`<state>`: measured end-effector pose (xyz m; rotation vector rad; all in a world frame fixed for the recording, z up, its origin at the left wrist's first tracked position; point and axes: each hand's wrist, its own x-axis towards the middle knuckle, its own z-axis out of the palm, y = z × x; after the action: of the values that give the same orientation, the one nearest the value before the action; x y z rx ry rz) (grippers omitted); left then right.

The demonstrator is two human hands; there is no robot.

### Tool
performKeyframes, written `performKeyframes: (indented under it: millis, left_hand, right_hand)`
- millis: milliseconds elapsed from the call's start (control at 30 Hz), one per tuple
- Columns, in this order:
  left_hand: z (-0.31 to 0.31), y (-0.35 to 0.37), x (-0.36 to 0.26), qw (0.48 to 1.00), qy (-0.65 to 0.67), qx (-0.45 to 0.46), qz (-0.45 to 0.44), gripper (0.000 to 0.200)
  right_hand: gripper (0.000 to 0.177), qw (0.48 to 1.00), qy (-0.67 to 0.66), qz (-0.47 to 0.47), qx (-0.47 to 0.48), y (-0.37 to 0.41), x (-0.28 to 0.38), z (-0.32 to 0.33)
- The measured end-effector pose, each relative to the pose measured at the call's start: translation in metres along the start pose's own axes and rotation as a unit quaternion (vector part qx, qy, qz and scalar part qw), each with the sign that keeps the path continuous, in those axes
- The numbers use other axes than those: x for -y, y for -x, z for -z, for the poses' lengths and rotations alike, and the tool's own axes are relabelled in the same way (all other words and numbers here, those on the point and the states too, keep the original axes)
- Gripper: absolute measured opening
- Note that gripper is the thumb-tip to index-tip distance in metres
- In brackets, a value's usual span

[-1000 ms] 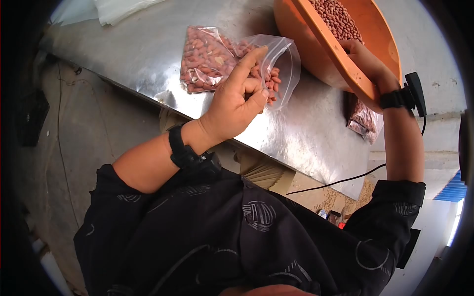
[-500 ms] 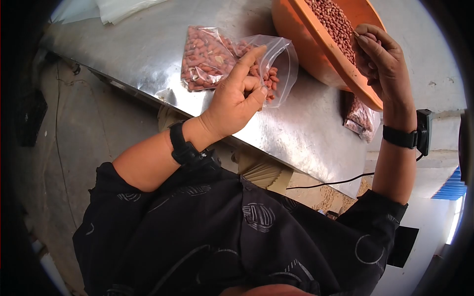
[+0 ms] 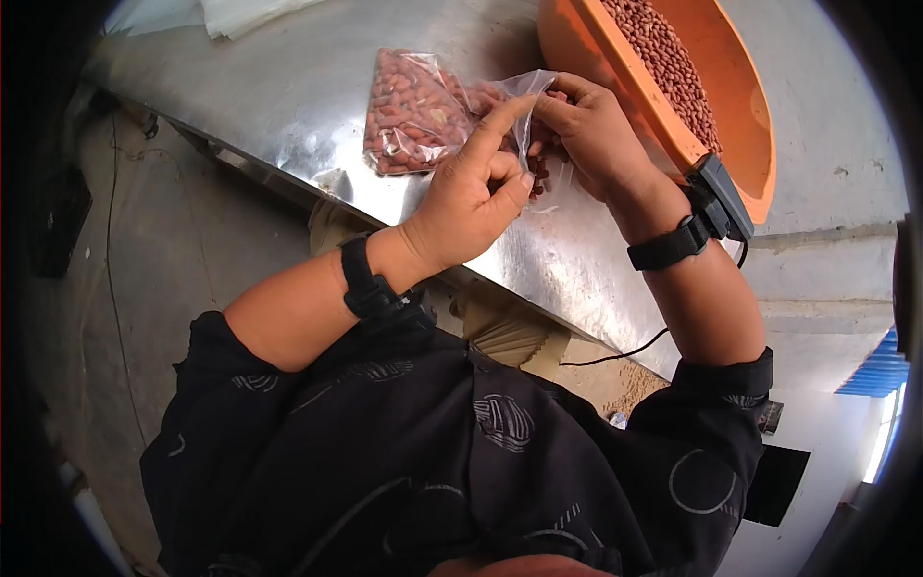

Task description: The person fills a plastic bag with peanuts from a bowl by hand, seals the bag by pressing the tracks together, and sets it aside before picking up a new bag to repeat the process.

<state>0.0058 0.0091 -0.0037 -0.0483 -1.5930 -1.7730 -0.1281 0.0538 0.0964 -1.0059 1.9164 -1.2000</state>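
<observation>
A clear zip bag (image 3: 415,113) of red-skinned peanuts lies on the metal table, its mouth end to the right. My left hand (image 3: 471,188) pinches the near edge of that mouth between thumb and fingers, index finger stretched along the plastic. At the opening is my right hand (image 3: 601,144), its fingers bent and close together, fingertips at the far rim. Loose peanuts (image 3: 538,173) show under my right fingers inside the mouth. What the right fingertips pinch is hidden by the hand and the plastic.
An orange tub (image 3: 755,106) heaped with peanuts (image 3: 663,58) stands tilted to the right of my right hand. White plastic sheeting (image 3: 250,14) lies at the far left of the metal table (image 3: 586,288). A black cable (image 3: 625,354) runs near the table's front edge.
My right hand has moved left and down from over the tub to the bag's mouth. The left hand keeps its pinch on the bag. The tub appears slightly farther right.
</observation>
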Motion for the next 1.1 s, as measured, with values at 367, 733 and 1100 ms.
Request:
performKeyframes:
  millis: [367, 733, 1100]
  left_hand:
    - [0.002, 0.000, 0.008, 1.000, -0.003, -0.009, -0.019, 0.064]
    - [0.002, -0.001, 0.006, 1.000, -0.014, -0.004, -0.005, 0.063]
    - [-0.002, -0.002, 0.005, 1.000, 0.006, -0.028, 0.005, 0.064]
  right_hand:
    - [0.016, 0.986, 0.157, 0.033, -0.035, 0.043, 0.011, 0.036]
    - [0.020, 0.914, 0.399, 0.074, 0.022, 0.036, -0.068, 0.044]
    - [0.014, 0.916, 0.393, 0.021, 0.077, 0.061, -0.002, 0.062]
